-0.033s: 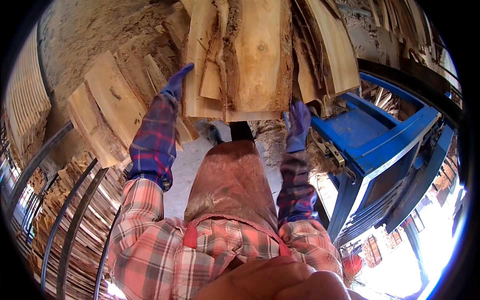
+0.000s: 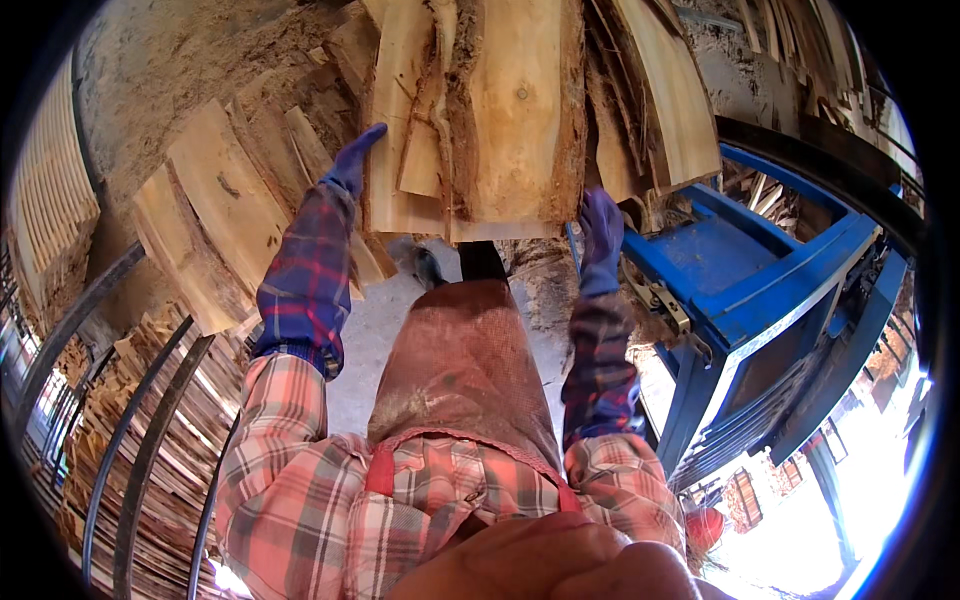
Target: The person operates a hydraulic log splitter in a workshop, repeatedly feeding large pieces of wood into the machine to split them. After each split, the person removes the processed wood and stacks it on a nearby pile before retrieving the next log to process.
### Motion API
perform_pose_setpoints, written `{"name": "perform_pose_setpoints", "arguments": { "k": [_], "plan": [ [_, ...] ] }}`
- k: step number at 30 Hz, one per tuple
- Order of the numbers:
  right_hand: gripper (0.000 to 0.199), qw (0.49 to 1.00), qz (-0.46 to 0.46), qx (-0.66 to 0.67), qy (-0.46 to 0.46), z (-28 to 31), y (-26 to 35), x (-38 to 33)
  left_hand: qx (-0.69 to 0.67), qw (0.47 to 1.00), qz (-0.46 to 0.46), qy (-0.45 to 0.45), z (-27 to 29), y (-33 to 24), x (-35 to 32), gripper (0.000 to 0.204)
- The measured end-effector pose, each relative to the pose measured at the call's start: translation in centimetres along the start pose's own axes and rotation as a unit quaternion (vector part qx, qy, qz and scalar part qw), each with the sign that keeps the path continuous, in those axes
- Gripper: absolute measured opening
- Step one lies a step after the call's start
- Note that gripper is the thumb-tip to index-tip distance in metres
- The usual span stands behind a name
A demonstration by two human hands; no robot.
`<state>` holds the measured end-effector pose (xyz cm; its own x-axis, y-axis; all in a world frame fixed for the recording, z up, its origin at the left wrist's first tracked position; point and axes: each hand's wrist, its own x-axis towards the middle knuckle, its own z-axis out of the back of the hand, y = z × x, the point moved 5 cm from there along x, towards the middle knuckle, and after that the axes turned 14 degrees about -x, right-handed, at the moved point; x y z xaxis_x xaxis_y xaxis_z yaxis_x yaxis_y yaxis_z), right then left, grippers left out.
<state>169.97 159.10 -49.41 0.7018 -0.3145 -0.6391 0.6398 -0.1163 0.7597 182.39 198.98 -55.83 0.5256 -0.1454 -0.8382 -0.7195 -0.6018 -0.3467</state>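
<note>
I carry a bundle of rough-sawn wood slabs [image 2: 500,110] with bark edges in front of me, their cut ends toward my body. My left hand [image 2: 350,160], in a purple glove, presses flat against the bundle's left side with its fingers stretched along the wood. My right hand [image 2: 600,225], also gloved in purple, grips the bundle's lower right edge. Both plaid sleeves reach up to the load. A brown apron [image 2: 460,370] hangs below it, and my boots show just under the slab ends.
A blue metal machine frame [image 2: 740,270] stands close on my right. Loose slabs [image 2: 210,220] lie piled on the left on sawdust-covered ground [image 2: 170,60]. Curved dark metal rails [image 2: 130,440] and stacked thin boards [image 2: 170,500] fill the lower left.
</note>
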Motion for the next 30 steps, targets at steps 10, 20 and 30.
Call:
{"name": "perform_pose_setpoints", "arguments": {
  "k": [10,20,30],
  "plan": [
    [0.069,0.983,0.025,-0.119,0.136,-3.6,1.9,8.4,-0.04,0.998,-0.024,0.036,-2.1,8.7,0.2,0.072],
    [0.064,0.984,0.044,-0.017,0.174,-3.5,-1.6,-4.4,-0.09,0.994,0.059,-0.008,1.7,12.5,-12.2,0.067],
    [0.055,0.98,-0.039,0.182,0.07,-7.6,-6.7,-13.9,0.059,0.997,-0.048,-0.009,13.3,15.4,-24.2,0.056]
  ]
}}
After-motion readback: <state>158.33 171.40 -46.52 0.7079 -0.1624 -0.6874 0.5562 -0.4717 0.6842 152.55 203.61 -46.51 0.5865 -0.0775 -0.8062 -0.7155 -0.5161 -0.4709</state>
